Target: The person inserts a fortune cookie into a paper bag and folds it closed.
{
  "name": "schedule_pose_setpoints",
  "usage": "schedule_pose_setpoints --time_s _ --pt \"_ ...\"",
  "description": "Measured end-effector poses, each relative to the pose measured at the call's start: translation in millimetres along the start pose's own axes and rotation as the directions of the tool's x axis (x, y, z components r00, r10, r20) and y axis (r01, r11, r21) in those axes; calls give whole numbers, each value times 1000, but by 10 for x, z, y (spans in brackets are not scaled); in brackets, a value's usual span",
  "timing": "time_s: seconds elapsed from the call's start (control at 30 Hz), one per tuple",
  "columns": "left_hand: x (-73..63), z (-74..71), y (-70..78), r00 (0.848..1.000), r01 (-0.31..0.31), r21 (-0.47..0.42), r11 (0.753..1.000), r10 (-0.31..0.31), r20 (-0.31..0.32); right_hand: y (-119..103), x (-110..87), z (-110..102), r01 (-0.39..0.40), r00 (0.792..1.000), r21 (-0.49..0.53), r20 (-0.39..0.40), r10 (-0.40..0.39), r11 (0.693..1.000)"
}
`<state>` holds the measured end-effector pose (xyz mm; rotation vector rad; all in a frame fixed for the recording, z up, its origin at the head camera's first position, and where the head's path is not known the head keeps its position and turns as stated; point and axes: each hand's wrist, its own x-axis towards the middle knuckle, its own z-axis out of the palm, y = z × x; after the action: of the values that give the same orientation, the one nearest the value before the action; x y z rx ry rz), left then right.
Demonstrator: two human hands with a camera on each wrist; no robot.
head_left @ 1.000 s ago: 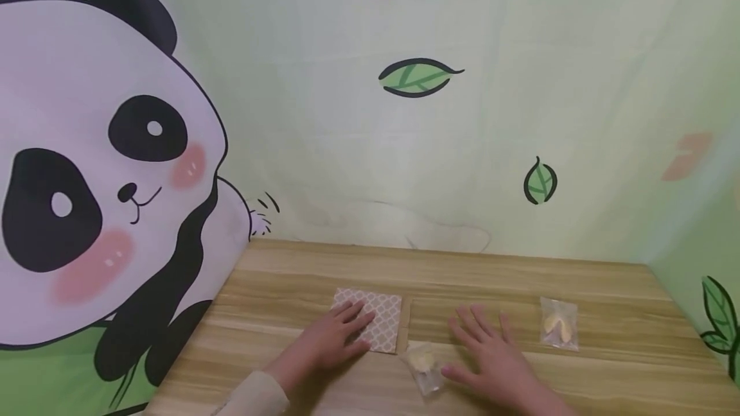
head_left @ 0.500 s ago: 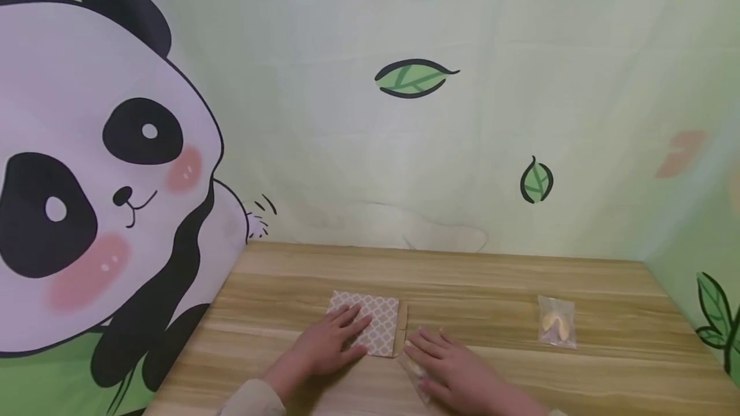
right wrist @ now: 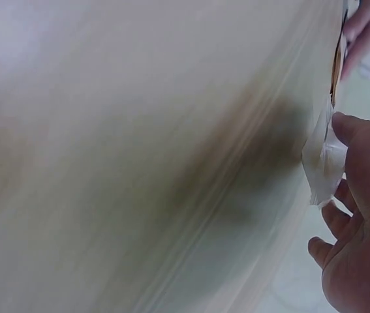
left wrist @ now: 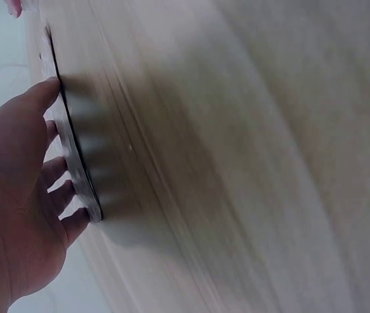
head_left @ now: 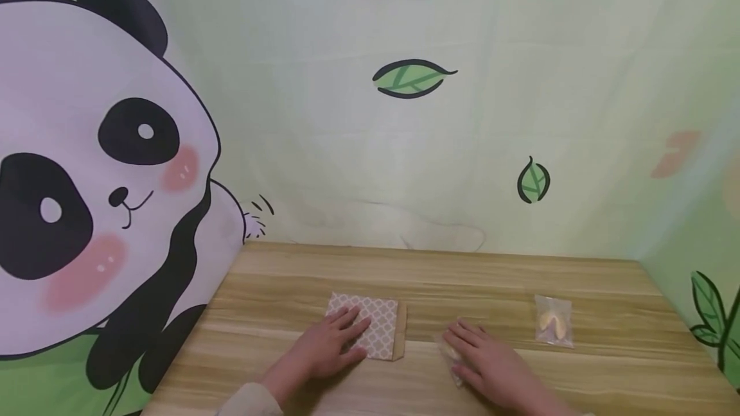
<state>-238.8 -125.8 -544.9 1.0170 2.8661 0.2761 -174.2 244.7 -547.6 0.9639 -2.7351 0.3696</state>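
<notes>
My left hand [head_left: 329, 345] rests with spread fingers on a flat, thin square envelope-like sleeve [head_left: 381, 329] in a beige-and-white lattice pattern. A plain brown flap [head_left: 400, 332] shows along its right side. In the left wrist view, my left hand [left wrist: 25, 182] has its fingertips on the sleeve's near edge. My right hand [head_left: 491, 364] holds a small clear wrapped cookie packet [head_left: 452, 359], mostly covered by the fingers. The right wrist view shows the packet [right wrist: 323, 156] between the thumb and fingers of my right hand [right wrist: 367, 202], tilted up from the table.
A second clear packet with a fortune cookie [head_left: 553, 323] lies to the right of my right hand. Everything is on a wood-grain table [head_left: 289, 268]. A light green curtain [head_left: 324, 159] with a printed panda [head_left: 133, 165] hangs behind and beside it.
My right hand has come in from the right, covered the cookie packet beside the sleeve and taken it a little rightward, away from the flap. My left hand has stayed on the sleeve.
</notes>
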Motion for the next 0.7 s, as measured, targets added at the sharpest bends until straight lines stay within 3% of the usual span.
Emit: schedule_pose_setpoints --time_s 0.3,0.47,0.7 --pt "-60 59 215 1000 -19 13 1000 19 7 302 -207 -131 -118 991 -9 -56 117 993" --pt "-77 68 324 1000 -20 26 999 20 2 387 -262 -152 -133 988 -29 -89 130 991" --pt "-89 89 416 999 -28 61 998 29 -17 235 -147 -194 -135 987 -22 -97 132 991"
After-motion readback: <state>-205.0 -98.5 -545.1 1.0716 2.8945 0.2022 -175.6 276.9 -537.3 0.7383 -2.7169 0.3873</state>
